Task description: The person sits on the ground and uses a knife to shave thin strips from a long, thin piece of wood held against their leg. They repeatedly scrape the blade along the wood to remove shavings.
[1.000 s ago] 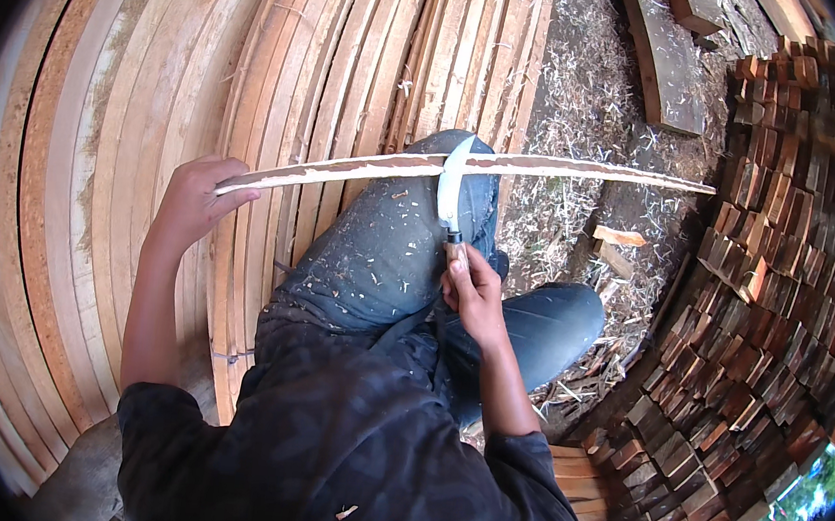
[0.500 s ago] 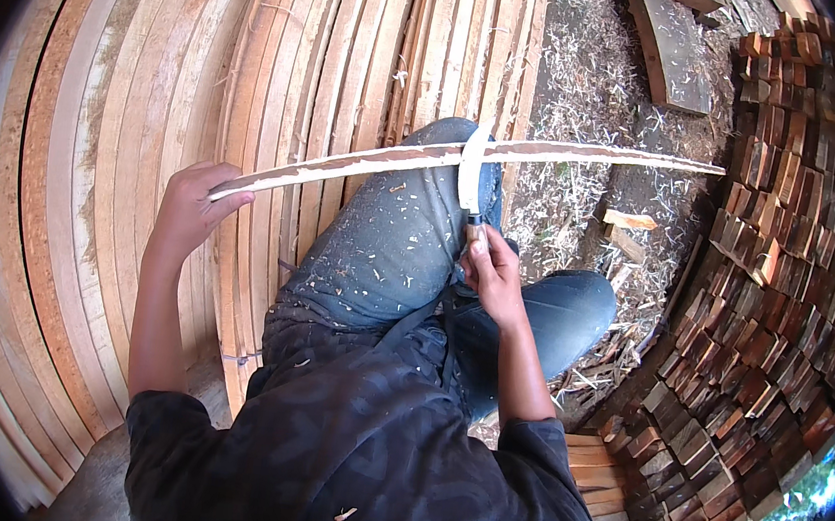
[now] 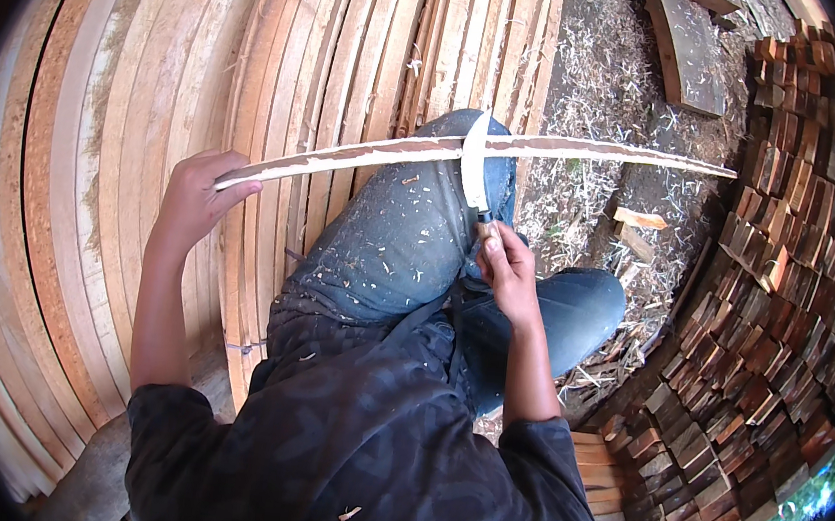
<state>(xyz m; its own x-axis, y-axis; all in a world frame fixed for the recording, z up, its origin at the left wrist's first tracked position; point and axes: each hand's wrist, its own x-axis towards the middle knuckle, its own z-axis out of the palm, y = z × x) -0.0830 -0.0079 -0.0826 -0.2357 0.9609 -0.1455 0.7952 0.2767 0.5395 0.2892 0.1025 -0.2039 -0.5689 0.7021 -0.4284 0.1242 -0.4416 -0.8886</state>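
Note:
A long thin wooden strip [image 3: 368, 151], with brown bark along its middle and pale edges, lies across my raised knee and reaches out to the right. My left hand [image 3: 205, 190] is closed around its left end, thumb and fingers pinching it. In my right hand [image 3: 507, 269] is a knife [image 3: 474, 171] with a curved bright blade and a wooden handle. The blade crosses the strip over the knee, its tip pointing away from me. Where exactly the cutting edge meets the wood is hard to make out. Small shavings cling to my jeans [image 3: 369, 246].
Stacked long planks [image 3: 138, 133] fill the left side. A high pile of cut wood pieces [image 3: 786, 296] curves along the right. Shavings litter the ground [image 3: 593, 107] between them, with a thick board [image 3: 684, 55] at the far right and a small offcut [image 3: 640, 219] nearer.
My right hand and the knife have shifted slightly right, the blade now leaning more to the left. My left hand still holds the strip's end; the view has moved a little.

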